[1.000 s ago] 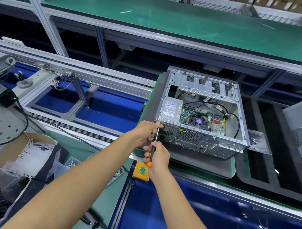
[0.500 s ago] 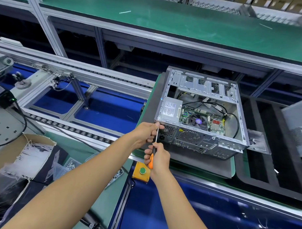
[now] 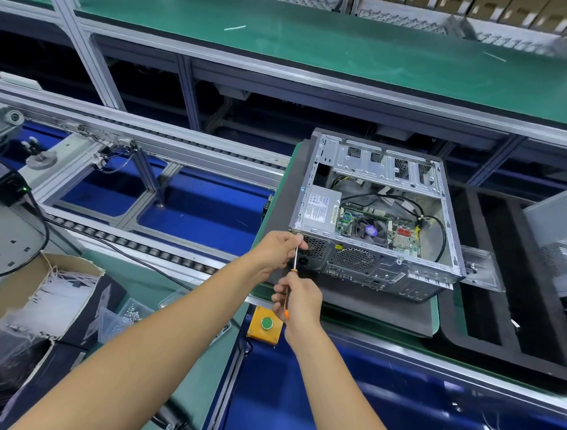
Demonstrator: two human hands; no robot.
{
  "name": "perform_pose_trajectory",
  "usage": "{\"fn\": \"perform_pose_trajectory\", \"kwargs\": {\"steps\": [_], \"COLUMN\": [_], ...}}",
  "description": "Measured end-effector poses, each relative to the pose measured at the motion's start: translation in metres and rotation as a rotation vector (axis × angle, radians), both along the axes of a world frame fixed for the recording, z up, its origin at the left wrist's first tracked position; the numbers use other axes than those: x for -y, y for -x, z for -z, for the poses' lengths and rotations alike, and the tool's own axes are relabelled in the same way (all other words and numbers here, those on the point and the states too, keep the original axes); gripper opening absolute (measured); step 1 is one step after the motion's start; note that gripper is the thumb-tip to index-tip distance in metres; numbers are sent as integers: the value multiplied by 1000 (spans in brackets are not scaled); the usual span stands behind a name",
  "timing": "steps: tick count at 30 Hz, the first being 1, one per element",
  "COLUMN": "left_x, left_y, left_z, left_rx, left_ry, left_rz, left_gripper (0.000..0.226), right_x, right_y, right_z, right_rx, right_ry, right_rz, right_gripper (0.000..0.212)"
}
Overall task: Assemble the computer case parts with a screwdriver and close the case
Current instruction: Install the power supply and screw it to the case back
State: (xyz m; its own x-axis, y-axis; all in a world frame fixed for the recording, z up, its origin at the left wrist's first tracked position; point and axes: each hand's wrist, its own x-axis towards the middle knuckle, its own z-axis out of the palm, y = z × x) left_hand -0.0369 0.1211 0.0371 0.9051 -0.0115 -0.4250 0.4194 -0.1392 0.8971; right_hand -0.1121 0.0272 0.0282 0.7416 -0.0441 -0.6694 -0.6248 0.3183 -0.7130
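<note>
Your right hand grips the screwdriver — shaft running up-frame to the case corner, left hand pinching its tip.

Nothing I can read. The white label on the grey metal power supply box, at about two o'clock from my left hand, carries rows of print too small and blurred to make out. A small yellow sticker on the perforated black rear panel of the computer case, at three o'clock from that hand, is just as illegible.
</note>
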Motion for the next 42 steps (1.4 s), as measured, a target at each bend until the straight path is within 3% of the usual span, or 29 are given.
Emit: {"fn": "perform_pose_trajectory", "kwargs": {"steps": [7,11,14,19,22,27,29,31,33,35,37,42], "left_x": [-5,-5,0,7,8,2,-1,0,3,7,8,-7], "left_y": [8,7,6,6,7,10,11,10,9,8,8,2], "left_z": [3,-2,-3,-6,-11,-22,-23,-22,-19,-15,-11,-12], "left_rx": [-21,-5,8,3,0,-19,-8,28,60,78,90,150], "left_ry": [50,14,-26,-105,-124,-91,-100,-140,-187,-234,-276,-311], "left_rz": [70,74,54,11,-2,87,109,100,85,70,75,103], "left_gripper": [37,37,36,36,37,41,42,41,40,40,41,47], "right_x": [3,3,2,0,0,2,-2,-8,-12,-13,-12,-15], "right_y": [-2,-5,-3,3,1,0,-2,-1,3,8,11,7], "right_z": [-6,-9,-9,-4,-7,-7,-10,-12,-8,1,3,-7], "right_rx": [-68,-92,-49,-14,-72,-141,-136,-114,-60,19,66,-80], "right_ry": [-139,-200,-121,53,-58,-490,-548,-430,-168,89,205,-151], "right_rz": [-7,4,-21,30,29,68,68,54,52,95,107,93], "right_gripper": [30,24,10,16,18,28,24,13,8,12,17,10]}}
